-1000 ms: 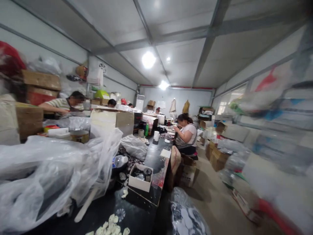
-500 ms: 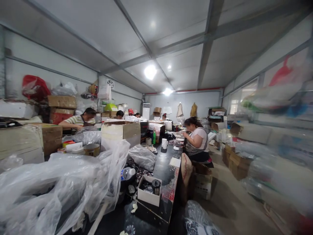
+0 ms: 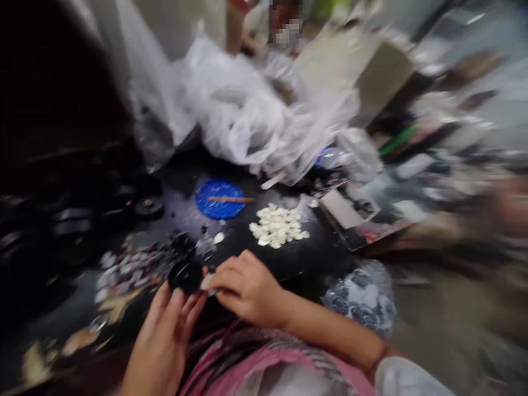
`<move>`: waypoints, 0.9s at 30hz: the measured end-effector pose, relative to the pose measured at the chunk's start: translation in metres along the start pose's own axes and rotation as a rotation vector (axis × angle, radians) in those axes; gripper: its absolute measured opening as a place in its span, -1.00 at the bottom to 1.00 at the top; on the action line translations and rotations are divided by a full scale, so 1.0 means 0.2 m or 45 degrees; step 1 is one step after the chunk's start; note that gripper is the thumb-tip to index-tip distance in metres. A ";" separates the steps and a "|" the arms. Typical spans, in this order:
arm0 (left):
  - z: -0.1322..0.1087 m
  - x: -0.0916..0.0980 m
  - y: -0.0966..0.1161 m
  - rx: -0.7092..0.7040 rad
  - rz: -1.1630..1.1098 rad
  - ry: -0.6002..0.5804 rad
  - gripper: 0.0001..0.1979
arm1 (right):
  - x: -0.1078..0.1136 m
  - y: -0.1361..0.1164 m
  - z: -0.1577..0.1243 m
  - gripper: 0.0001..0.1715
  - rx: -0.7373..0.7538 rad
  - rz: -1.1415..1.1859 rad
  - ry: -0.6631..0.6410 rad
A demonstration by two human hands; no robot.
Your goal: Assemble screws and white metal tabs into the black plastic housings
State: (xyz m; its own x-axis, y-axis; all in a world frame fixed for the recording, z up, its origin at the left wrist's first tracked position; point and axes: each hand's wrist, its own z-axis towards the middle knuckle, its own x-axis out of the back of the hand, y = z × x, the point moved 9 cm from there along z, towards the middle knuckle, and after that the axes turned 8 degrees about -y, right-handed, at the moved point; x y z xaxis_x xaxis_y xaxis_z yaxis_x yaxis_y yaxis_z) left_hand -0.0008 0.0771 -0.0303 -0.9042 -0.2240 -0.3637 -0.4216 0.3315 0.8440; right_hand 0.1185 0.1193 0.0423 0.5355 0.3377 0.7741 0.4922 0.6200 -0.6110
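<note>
At the near edge of the black table, my left hand has its fingers closed around a round black part. My right hand is beside it, pinching a small whitish piece close to the black part. Motion blur hides whether the two touch. Beyond the hands lies a heap of small cream-white discs. A blue round lid with a shiny surface sits further left, and a thin brown stick rests across it.
Small grey and white bits are scattered on the left, with dark round parts behind. Crumpled clear plastic covers the far side. An open white box stands at right. A filled plastic bag is below the table edge. Someone sits opposite.
The view has swung down from the whole room to the near tabletop. Both my hands, the black part, the disc heap and the blue lid have come into view.
</note>
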 end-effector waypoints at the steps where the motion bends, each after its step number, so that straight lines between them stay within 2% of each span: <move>1: -0.01 0.04 -0.03 0.047 -0.040 0.061 -0.69 | 0.01 -0.01 0.00 -0.81 0.053 0.003 0.058; 3: 0.00 0.05 -0.06 0.100 -0.124 0.086 -0.69 | 0.06 -0.03 0.02 -0.83 0.130 0.015 0.140; 9: 0.04 0.05 -0.11 0.103 -0.297 0.122 -0.68 | 0.07 -0.05 0.07 -0.84 0.155 -0.053 0.113; 18: 0.06 0.01 -0.12 0.065 -0.170 -0.015 -0.69 | 0.05 0.00 0.08 -0.83 0.114 -0.048 0.060; 23: 0.06 0.00 -0.11 0.010 -0.163 0.001 -0.75 | 0.06 -0.03 0.05 -0.83 0.095 -0.066 0.061; 27: 0.08 -0.02 -0.11 -0.013 -0.144 0.030 -0.78 | 0.04 -0.03 0.02 -0.86 -0.015 -0.090 0.097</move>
State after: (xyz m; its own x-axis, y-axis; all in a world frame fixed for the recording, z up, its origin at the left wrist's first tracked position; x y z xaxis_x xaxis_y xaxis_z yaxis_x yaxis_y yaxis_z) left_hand 0.0112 0.0857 -0.0538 -0.8488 -0.2810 -0.4479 -0.5204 0.2935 0.8019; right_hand 0.1164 0.1203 0.0527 0.5495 0.2384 0.8007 0.5386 0.6316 -0.5576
